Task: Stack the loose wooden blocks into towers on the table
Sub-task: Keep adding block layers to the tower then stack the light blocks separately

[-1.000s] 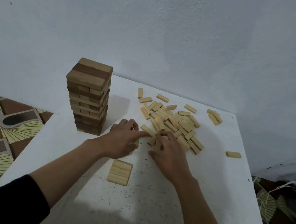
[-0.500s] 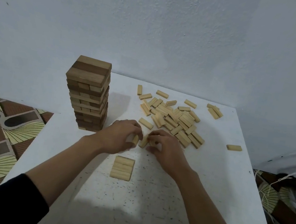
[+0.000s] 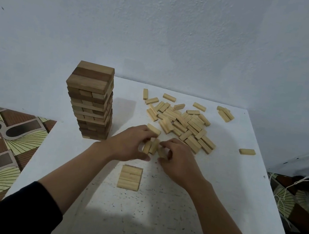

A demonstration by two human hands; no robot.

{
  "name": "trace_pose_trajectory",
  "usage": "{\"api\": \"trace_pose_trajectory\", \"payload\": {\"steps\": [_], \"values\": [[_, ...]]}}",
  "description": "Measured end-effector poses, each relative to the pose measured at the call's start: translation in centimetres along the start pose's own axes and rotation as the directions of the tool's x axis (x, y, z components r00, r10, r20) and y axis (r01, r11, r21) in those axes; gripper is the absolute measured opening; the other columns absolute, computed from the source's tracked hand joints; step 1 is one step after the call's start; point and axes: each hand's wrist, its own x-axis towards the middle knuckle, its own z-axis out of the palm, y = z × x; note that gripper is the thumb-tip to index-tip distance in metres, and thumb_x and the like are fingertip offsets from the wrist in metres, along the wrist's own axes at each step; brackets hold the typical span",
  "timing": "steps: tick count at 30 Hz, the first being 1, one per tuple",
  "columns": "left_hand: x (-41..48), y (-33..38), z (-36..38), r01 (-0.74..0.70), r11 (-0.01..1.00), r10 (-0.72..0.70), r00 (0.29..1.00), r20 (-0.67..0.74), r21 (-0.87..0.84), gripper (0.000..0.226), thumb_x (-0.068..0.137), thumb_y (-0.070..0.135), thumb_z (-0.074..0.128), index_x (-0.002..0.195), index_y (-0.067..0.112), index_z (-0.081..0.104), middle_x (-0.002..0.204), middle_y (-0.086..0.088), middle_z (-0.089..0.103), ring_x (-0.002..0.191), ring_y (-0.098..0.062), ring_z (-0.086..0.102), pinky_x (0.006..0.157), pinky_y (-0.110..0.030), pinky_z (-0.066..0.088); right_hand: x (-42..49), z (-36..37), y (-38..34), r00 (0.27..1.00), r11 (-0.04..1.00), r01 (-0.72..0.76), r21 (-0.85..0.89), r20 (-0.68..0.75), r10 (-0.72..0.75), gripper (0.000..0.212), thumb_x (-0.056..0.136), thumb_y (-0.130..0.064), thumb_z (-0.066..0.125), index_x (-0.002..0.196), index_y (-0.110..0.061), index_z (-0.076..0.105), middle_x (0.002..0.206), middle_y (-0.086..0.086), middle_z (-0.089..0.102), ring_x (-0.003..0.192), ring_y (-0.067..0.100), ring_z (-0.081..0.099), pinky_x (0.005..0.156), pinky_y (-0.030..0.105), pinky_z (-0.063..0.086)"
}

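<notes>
Draws three blocks (image 3: pixel 150 147) back from the pile (image 3: pixel 185 120) right of the tower (image 3: pixel 90 102), left hand (image 3: pixel 126 144) fingers clamped on two, right hand (image 3: pixel 179 163) pinching one, ready for the row (image 3: pixel 129 177) nearer than the tower.

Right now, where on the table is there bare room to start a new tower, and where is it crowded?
Free: the table between the forearms, nearer than the flat row of blocks; the right side nearer than the lone block; a strip between tall tower and loose pile. Crowded: the pile, plus left hand and right hand gripping blocks.
</notes>
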Motion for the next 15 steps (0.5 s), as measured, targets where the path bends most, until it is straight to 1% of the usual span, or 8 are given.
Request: {"api": "trace_pose_trajectory", "payload": {"steps": [1, 3, 5, 7, 9, 11, 13, 15], "values": [[0.2, 0.0, 0.0, -0.004, 1.0, 0.004, 1.0, 0.008, 0.001, 0.075, 0.08, 0.04, 0.083, 0.145, 0.023, 0.05, 0.125, 0.006, 0.051, 0.108, -0.009, 0.049, 0.089, -0.017, 0.037, 0.0, 0.2, -0.1, 0.999, 1.0, -0.031, -0.003, -0.041, 0.031, 0.045, 0.082, -0.017, 0.075, 0.127, -0.011, 0.067, 0.115, 0.001, 0.063, 0.096, 0.015, 0.06, 0.078, 0.021, 0.042], [0.6, 0.1, 0.0, -0.01, 1.0, 0.01, 1.0, 0.02, 0.006, 0.072, 0.081, 0.041, 0.083, 0.143, 0.022, 0.053, 0.122, 0.005, 0.051, 0.106, -0.011, 0.05, 0.087, -0.018, 0.039, 0.2, 0.5, -0.3, 0.993, 0.998, -0.067, 0.001, -0.099, 0.066, 0.036, 0.082, -0.017, 0.074, 0.116, -0.006, 0.07, 0.108, 0.004, 0.063, 0.089, 0.017, 0.059, 0.074, 0.024, 0.045], [0.7, 0.1, -0.1, -0.011, 1.0, 0.011, 1.0, 0.01, -0.009, 0.063, 0.079, 0.039, 0.084, 0.134, 0.022, 0.058, 0.118, 0.005, 0.051, 0.101, -0.012, 0.052, 0.083, -0.016, 0.04, 0.4, 0.7, -0.4, 0.994, 0.998, -0.058, -0.001, -0.094, 0.057, 0.027, 0.082, -0.016, 0.075, 0.106, -0.004, 0.072, 0.1, 0.005, 0.06, 0.081, 0.017, 0.056, 0.07, 0.029, 0.048], [0.7, 0.0, 0.0, -0.01, 1.0, 0.01, 1.0, -0.002, -0.022, 0.057, 0.077, 0.037, 0.086, 0.126, 0.022, 0.061, 0.114, 0.005, 0.051, 0.098, -0.011, 0.053, 0.08, -0.014, 0.04, 0.6, 0.7, -0.1, 0.997, 0.999, -0.042, 0.018, -0.06, 0.043, 0.026, 0.084, -0.016, 0.075, 0.107, -0.003, 0.073, 0.102, 0.005, 0.058, 0.082, 0.016, 0.054, 0.073, 0.03, 0.049], [0.5, -0.1, 0.1, -0.015, 1.0, 0.015, 1.0, -0.009, -0.008, 0.057, 0.078, 0.037, 0.086, 0.126, 0.022, 0.062, 0.115, 0.005, 0.052, 0.099, -0.011, 0.052, 0.082, -0.017, 0.042, 0.7, 0.2, 0.3, 0.999, 0.997, -0.047, 0.063, 0.0, 0.047, 0.037, 0.088, -0.022, 0.074, 0.12, -0.005, 0.069, 0.109, 0.002, 0.056, 0.086, 0.013, 0.056, 0.078, 0.029, 0.05], [0.3, -0.2, 0.2, -0.018, 1.0, 0.018, 1.0, -0.013, 0.011, 0.059, 0.078, 0.038, 0.085, 0.13, 0.022, 0.061, 0.118, 0.005, 0.053, 0.102, -0.012, 0.053, 0.087, -0.021, 0.044, 0.8, -0.4, 0.9, 0.996, 0.993, -0.06, 0.106, 0.072, 0.052, 0.057, 0.086, -0.029, 0.078, 0.137, -0.009, 0.059, 0.117, -0.002, 0.054, 0.089, 0.007, 0.058, 0.081, 0.025, 0.052], [0.1, -0.3, 0.2, -0.015, 1.0, 0.015, 1.0, -0.018, 0.023, 0.066, 0.078, 0.04, 0.085, 0.135, 0.021, 0.059, 0.121, 0.005, 0.053, 0.106, -0.012, 0.053, 0.09, -0.022, 0.044, 0.8, -1.0, 1.4, 0.991, 0.992, -0.042, 0.117, 0.135, 0.026, 0.075, 0.077, -0.031, 0.085, 0.142, -0.011, 0.054, 0.121, -0.007, 0.053, 0.091, 0.004, 0.059, 0.078, 0.02, 0.052], [0.0, -0.3, 0.2, 0.0, 0.999, 0.001, 1.0, -0.02, 0.037, 0.074, 0.077, 0.042, 0.085, 0.14, 0.018, 0.056, 0.124, 0.004, 0.054, 0.11, -0.012, 0.053, 0.093, -0.023, 0.043, 1.0, -1.2, 1.7, 0.987, 0.995, -0.016, 0.103, 0.161, -0.001, 0.082, 0.071, -0.031, 0.09, 0.143, -0.013, 0.054, 0.123, -0.009, 0.054, 0.092, 0.003, 0.06, 0.076, 0.02, 0.053]]}}
